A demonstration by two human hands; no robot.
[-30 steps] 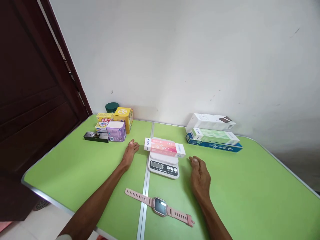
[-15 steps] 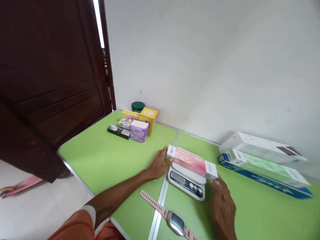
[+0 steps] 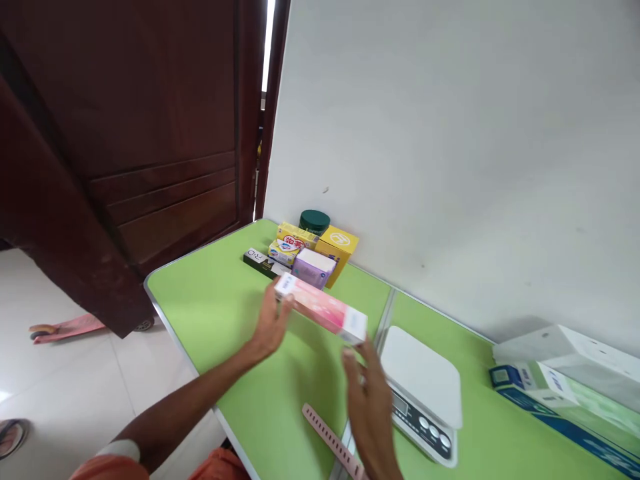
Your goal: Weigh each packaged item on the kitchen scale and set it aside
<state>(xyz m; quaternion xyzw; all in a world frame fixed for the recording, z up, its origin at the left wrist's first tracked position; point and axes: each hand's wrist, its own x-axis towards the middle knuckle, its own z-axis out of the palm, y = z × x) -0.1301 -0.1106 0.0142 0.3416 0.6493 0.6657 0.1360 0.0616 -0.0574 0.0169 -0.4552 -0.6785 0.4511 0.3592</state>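
Note:
A long pink-and-white box is held in the air between my two hands, left of the scale. My left hand grips its left end, and my right hand, somewhat blurred, holds the right end from below. The white kitchen scale lies to the right with a bare platform; my right hand hides part of its display. Below the box, a pink watch strap lies on the green table, its watch face out of sight.
Behind the box stand a purple pack, a yellow box, smaller yellow boxes, a black box and a green-lidded jar. Long boxes are stacked at the right by the wall. A door stands at the left.
Both hands have lifted the pink box off the scale and carried it left, toward the group of small packages. The view has turned left.

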